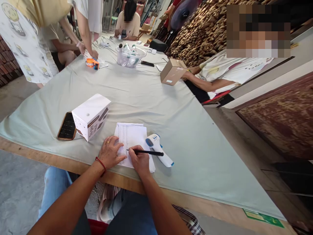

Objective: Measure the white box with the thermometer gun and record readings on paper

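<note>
My right hand [140,160] is closed around a black pen [153,152], its tip against a sheaf of white paper [137,137]. Rows of small marks run down the sheet's left side. Fingers spread, my left hand [111,151] lies flat across the paper's left edge and wears a ring and a red wrist cord. Just right of the paper rests a white and blue infrared thermometer [160,148], partly under the pen's far end. Beyond my left hand stand a white box [91,114] with printed sides and a phone [67,126] lying face up.
Farther back are a clear plastic basin [130,60] of bottles, an orange tape dispenser [92,63] and a black oblong object [147,63]. A person at right holds a cardboard box [172,71]. Other people are at the table's left and far end. A cloth covers the table [190,147].
</note>
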Demonstrator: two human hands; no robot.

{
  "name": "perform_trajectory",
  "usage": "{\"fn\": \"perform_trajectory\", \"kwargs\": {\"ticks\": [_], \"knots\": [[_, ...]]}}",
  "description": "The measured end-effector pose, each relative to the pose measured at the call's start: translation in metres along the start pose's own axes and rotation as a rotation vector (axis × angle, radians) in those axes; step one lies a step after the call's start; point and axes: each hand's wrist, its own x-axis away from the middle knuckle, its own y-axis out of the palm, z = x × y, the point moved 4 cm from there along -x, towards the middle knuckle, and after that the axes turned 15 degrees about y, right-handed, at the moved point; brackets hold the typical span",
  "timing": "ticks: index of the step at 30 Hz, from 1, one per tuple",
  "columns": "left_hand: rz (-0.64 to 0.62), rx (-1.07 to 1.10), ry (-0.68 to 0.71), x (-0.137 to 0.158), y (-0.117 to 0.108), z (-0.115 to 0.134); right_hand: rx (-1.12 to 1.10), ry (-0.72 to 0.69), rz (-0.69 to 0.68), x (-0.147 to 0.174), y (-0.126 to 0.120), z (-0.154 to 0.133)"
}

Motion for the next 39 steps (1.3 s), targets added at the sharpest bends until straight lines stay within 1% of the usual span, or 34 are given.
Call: {"fn": "perform_trajectory", "kwargs": {"ticks": [18, 22, 28, 33, 39], "knots": [[0.001, 0.004, -0.003, 0.0, -0.001, 0.0, 0.014, 0.006, -0.01, -0.002, 0.001, 0.003], [0.004, -0.007, -0.001, 0.0, -0.001, 0.0, 0.032, 0.009, -0.039, -0.003, 0.0, 0.004], [-0.015, -0.018, 0.009, -0.001, -0.003, 0.001, 0.009, -0.04, -0.059, -0.002, -0.001, 0.005], [-0.017, -0.027, 0.021, -0.002, -0.003, 0.0, 0.012, 0.01, -0.021, -0.004, 0.001, 0.011], [-0.024, -0.035, 0.029, -0.003, -0.005, 0.001, 0.0, 0.03, -0.025, -0.003, 0.002, 0.013]]}}
